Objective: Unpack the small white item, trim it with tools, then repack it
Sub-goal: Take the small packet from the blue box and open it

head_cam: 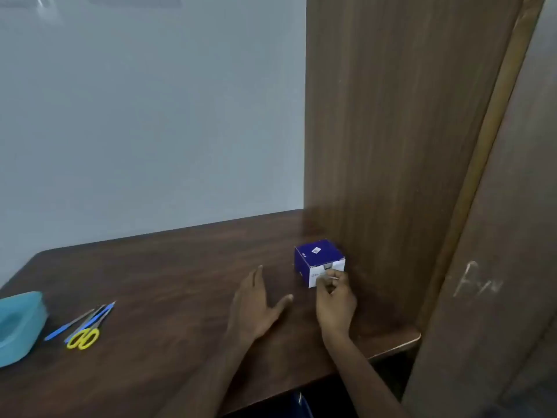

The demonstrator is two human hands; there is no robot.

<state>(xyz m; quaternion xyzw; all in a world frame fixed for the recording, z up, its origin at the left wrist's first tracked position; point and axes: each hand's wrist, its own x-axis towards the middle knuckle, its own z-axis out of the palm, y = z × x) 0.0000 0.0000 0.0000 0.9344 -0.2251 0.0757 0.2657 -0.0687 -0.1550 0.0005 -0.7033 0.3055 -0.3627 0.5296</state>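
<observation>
Head view: a dark wood table (168, 285) meets a pale wall, with a tall wooden panel (391, 131) rising just right of the box (319, 262). At the left edge sits a teal container (18, 324); near it lie yellow-handled scissors (86, 334) among slim blue tools (72, 322), well apart from the box. The box, blue on top with a white front, stands upright with one corner toward the viewer. The left hand (254, 306) rests flat, fingers spread, grip released. The right hand (334, 300) touches the white front, seemingly pinching a small flap there.
</observation>
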